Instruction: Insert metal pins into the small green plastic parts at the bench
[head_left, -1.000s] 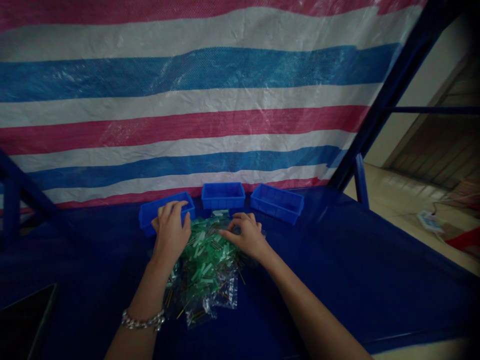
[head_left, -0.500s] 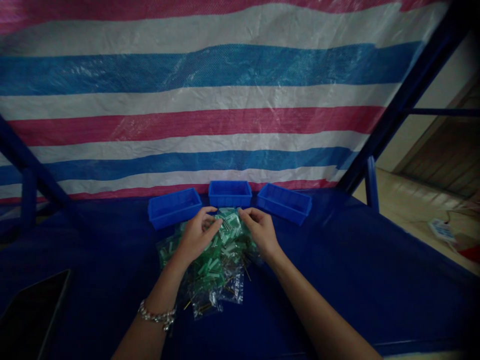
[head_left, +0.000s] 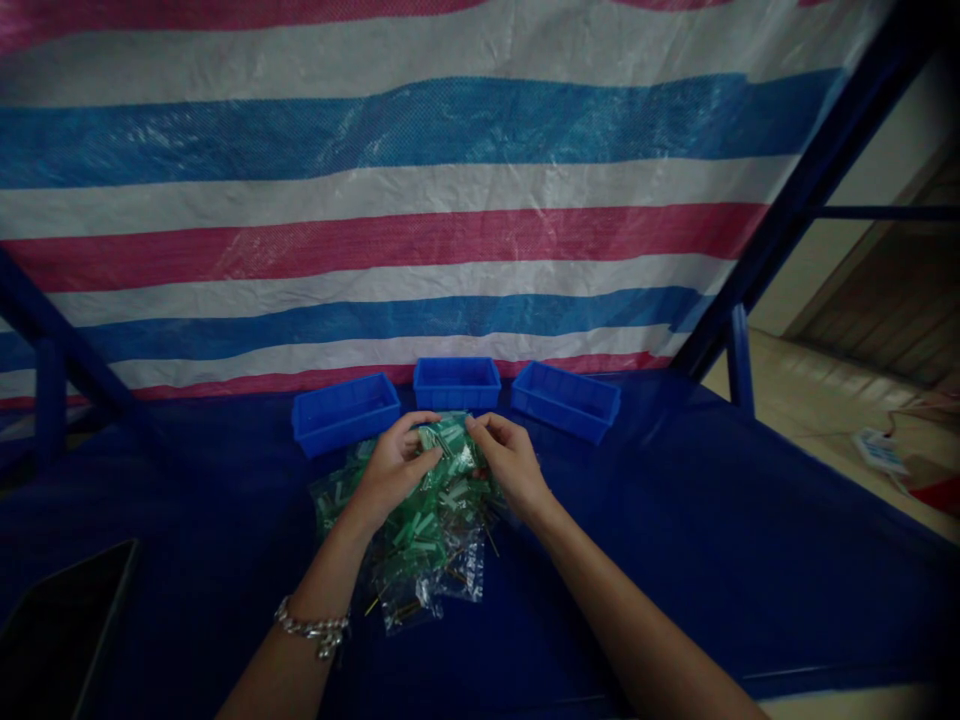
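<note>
Between my two hands is a small clear plastic bag (head_left: 454, 440) with green and pale strips inside. My left hand (head_left: 394, 468) pinches its left side between thumb and fingers. On the other side, my right hand (head_left: 510, 460) grips the bag's upper right edge with thumb and forefinger. Beneath them lies a pile of similar bags (head_left: 416, 535), holding green pieces and thin brass-coloured pins. A bracelet (head_left: 315, 628) circles my left wrist. The fingertips behind the bag are partly hidden.
Three blue bins stand behind the pile: a left bin (head_left: 345, 415), a middle bin (head_left: 457, 383) and a right bin (head_left: 566, 400). A dark flat device (head_left: 67, 630) lies at the left on the blue table (head_left: 712, 540). A striped sheet (head_left: 375, 235) hangs behind.
My hands have drawn slightly closer together, and the held bag is tilted and bunched more between them. The whole view has shifted a little.
</note>
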